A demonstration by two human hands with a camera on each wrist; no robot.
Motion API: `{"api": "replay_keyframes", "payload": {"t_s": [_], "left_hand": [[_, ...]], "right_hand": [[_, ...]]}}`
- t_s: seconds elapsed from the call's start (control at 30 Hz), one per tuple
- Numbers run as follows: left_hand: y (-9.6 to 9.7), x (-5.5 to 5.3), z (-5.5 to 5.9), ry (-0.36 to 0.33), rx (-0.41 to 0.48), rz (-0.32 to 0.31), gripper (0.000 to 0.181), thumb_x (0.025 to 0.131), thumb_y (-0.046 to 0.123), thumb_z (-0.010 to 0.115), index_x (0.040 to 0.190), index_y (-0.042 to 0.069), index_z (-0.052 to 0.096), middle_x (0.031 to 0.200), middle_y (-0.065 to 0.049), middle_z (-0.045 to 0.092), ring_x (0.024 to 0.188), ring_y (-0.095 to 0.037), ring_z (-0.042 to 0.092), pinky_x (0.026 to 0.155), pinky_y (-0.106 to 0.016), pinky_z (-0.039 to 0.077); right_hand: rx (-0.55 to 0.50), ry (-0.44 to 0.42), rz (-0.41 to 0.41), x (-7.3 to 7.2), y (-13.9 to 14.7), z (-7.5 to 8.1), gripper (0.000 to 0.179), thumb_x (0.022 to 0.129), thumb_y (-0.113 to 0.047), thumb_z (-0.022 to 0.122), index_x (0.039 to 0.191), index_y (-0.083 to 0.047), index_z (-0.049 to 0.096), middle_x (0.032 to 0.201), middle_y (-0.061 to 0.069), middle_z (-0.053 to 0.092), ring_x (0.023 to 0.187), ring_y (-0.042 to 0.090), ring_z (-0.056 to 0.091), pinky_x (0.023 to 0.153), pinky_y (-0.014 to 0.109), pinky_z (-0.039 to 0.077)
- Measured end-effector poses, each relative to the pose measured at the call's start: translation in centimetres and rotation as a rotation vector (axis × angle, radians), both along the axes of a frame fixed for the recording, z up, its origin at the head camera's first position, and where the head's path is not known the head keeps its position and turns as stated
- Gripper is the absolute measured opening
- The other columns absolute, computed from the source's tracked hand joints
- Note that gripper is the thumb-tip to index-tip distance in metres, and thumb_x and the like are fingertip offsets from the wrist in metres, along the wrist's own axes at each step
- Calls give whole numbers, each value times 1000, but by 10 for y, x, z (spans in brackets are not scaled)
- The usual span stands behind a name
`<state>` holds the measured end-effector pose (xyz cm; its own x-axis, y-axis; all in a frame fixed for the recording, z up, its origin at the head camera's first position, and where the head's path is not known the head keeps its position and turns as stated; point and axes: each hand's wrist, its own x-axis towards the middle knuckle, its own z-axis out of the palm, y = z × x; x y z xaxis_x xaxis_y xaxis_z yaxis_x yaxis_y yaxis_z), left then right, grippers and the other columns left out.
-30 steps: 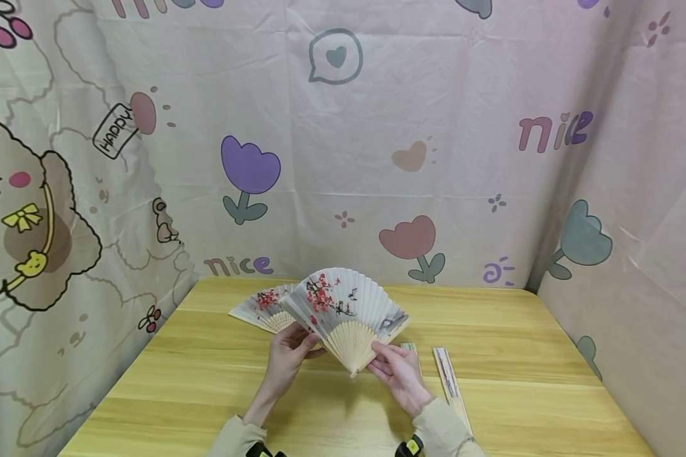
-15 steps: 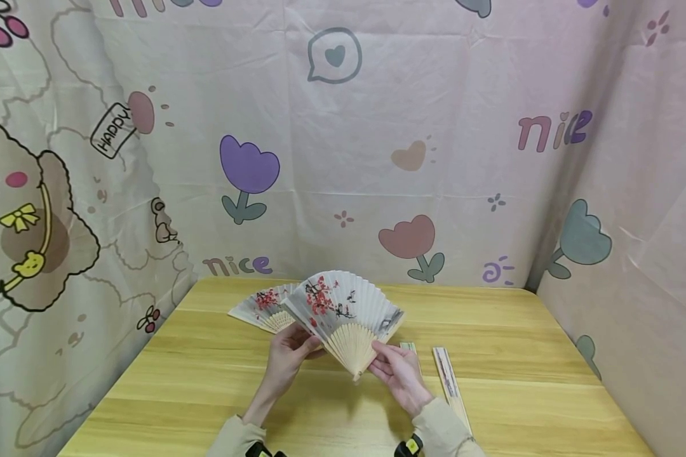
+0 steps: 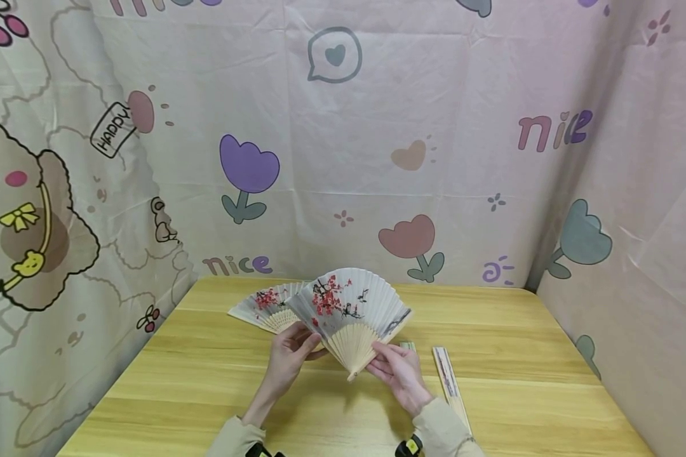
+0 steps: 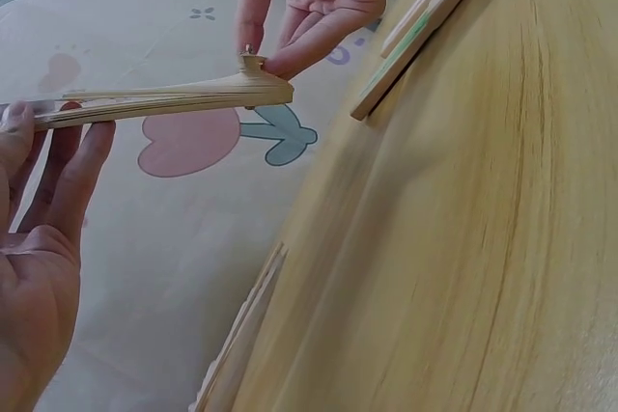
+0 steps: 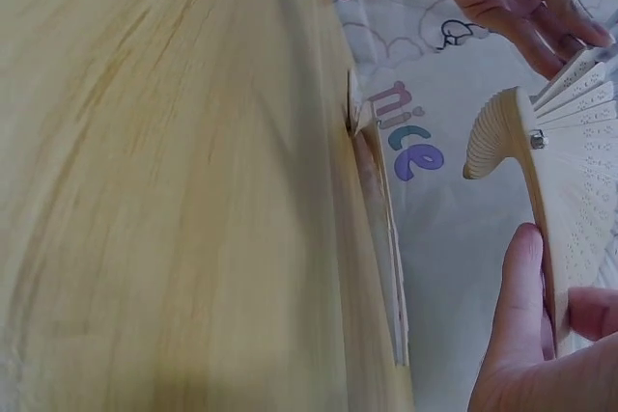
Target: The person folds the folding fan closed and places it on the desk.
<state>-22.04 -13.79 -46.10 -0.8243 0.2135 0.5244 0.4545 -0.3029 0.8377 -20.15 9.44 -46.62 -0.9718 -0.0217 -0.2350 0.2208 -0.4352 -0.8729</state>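
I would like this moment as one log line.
left hand: holds spread fan; right hand: holds same fan; rear fan: spread on table

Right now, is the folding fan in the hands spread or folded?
Spread: the folding fan shows its pleated leaf and its splayed pale ribs.

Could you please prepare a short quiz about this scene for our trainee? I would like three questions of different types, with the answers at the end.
1. Choose one. The held fan, between the left hand and the right hand, is: a) folded shut; b) spread open; c) torn in two.
2. True or false? In the head view, the held fan partly hides the second spread fan.
3. Fill in the gap. In the head view, the green-marked folded fan is partly hidden behind the ___ hand.

Key: 1. b. 2. True. 3. right.
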Motion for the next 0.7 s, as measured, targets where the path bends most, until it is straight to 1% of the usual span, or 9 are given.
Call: {"api": "replay_keyframes", "payload": {"t_s": [0.27,0.47,0.53,0.6,0.7], "left_hand": [[2,1,-1,-5,5,-9,31,98,-5,58,119,16,67,112,10,74,102,-6,71,84,-34,66],[3,0,-2,-24,8,6,31,98,-3,57,118,19,67,111,11,74,103,-5,71,85,-33,66],[3,0,-3,-26,13,7,31,99,-4,56,120,16,66,112,10,73,104,-5,71,85,-34,66],[3,0,-3,-30,14,7,28,99,-5,55,121,11,64,113,10,72,105,-6,70,85,-35,65],[2,0,-5,-42,1,9,28,100,-4,54,127,-3,54,114,9,69,106,-6,70,85,-36,66]], "right_hand": [[45,23,-7,-1,1,-2,6,94,-10,69,89,-9,72,73,4,75,70,14,75,75,29,69],[63,43,-13,0,0,-1,4,93,-10,71,91,-8,72,80,7,77,73,16,76,78,30,69],[64,50,-6,1,0,-1,4,94,-9,70,91,-7,71,83,9,78,74,16,75,78,31,69],[65,58,-3,2,-1,-1,5,94,-7,69,89,-7,70,82,9,78,73,15,75,77,31,69],[70,71,-2,2,-2,-1,6,94,-6,67,88,-8,68,79,7,77,71,13,74,75,30,69]]}}
